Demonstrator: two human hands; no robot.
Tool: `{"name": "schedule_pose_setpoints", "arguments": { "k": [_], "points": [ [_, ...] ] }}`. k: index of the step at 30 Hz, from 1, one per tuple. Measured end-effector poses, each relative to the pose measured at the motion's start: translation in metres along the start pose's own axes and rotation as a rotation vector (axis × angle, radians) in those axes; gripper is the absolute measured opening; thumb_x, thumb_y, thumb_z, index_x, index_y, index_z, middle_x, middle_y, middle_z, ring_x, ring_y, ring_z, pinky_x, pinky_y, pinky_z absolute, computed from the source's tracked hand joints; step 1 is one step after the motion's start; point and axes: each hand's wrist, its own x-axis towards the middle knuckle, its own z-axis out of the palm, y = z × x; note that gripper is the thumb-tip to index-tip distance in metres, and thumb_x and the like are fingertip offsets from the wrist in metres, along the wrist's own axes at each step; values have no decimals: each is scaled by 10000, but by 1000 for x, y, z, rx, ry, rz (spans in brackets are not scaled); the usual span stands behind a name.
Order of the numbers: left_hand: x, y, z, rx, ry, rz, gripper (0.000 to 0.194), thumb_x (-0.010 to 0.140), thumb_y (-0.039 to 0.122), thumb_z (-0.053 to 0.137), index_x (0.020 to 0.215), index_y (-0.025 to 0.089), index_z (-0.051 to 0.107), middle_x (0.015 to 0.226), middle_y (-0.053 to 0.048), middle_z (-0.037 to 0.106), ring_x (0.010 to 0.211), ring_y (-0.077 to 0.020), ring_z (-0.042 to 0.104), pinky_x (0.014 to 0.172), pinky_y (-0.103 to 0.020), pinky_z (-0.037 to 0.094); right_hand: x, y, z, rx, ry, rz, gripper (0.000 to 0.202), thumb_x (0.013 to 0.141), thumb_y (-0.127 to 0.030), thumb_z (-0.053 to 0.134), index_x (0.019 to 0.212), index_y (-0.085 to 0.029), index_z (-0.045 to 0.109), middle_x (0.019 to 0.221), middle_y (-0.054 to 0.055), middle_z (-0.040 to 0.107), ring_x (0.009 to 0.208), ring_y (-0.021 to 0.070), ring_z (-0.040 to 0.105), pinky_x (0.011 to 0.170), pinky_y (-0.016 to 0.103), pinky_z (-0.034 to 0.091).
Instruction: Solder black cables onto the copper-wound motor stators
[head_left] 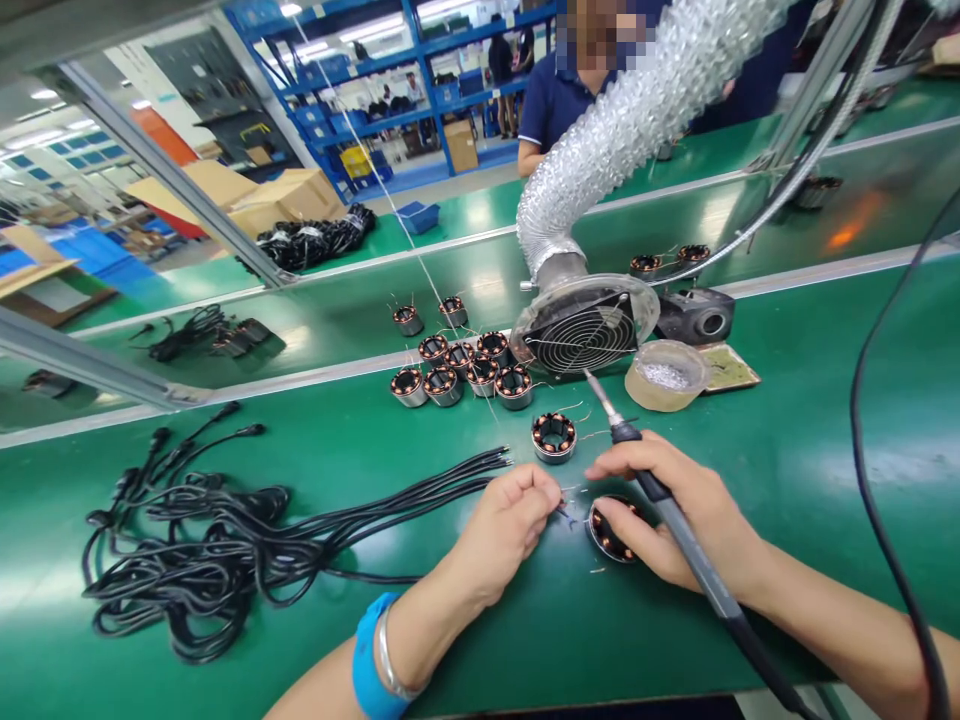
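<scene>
My left hand (510, 520) is closed in a pinch on the end of a black cable (375, 577), and thin coloured wires poke out past its fingertips. In my right hand (682, 520) a soldering iron (675, 515) rests between thumb and fingers, its tip pointing up and away. The right thumb touches a motor stator (606, 535), a ring with copper windings, partly hidden by that hand. Just beyond both hands sits another stator (554, 438) with loose wire ends. Bits of wire (597, 570) lie on the green table.
Several stators (442, 384) are grouped further back. Behind them stands a fume extractor fan (585, 335) with a silver duct (600, 150), beside a round tub (667, 377) and a sponge tray (727, 367). A bundle of black cables (225, 550) lies left. A person (551, 105) is opposite.
</scene>
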Motion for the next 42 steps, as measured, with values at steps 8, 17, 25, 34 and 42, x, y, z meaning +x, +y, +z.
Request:
{"name": "schedule_pose_setpoints", "arguments": {
  "k": [8,17,25,34,42],
  "points": [
    [-1,-2,2,60,38,74,313,773,441,646,705,189,474,473,120,289,414,-41,169,428,-193,148,9,1,13,74,-19,21,223,867,-66,568,1023,-225,573,808,-8,674,711,134,644,636,230,531],
    [-3,-8,-1,151,59,142,314,819,445,628,715,187,482,504,107,296,449,-56,200,465,-205,187,6,-6,-19,103,7,11,338,954,-130,538,1260,-264,588,888,5,705,746,135,638,679,249,534],
    [-3,-8,1,112,82,115,296,822,432,612,724,190,472,505,111,286,451,-57,183,459,-210,168,-5,-2,-34,222,168,180,177,960,-397,580,1009,-276,699,859,38,689,716,200,633,588,309,522],
    [-4,-8,2,126,83,130,304,823,445,614,723,190,481,505,108,285,448,-56,186,455,-210,173,0,-5,-30,246,150,212,77,915,-298,610,924,-260,676,767,22,683,623,184,629,509,289,514],
    [-4,-9,1,144,78,137,308,844,446,609,733,187,485,515,104,290,459,-60,197,464,-207,189,0,-9,-29,213,119,191,89,884,-206,587,925,-245,657,750,16,679,597,164,621,497,263,504]
  ]
}}
